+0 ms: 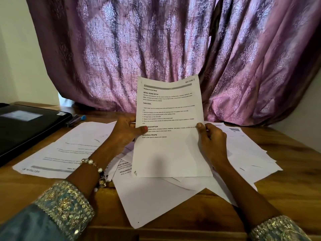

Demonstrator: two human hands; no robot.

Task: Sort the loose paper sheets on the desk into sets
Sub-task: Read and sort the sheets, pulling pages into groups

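Sheet (169, 126) upright, long axis vertical, gripped both hands.

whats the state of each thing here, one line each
white printed sheet marked section 1: held upright off the desk by both hands
left hand: grip on sheet's left edge
right hand: grip on sheet's right edge
loose white paper sheets: scattered, overlapping on wooden desk
black laptop: lid closed

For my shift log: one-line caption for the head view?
Both hands, left and right, hold up a "Section 1" sheet above loose papers on the desk.
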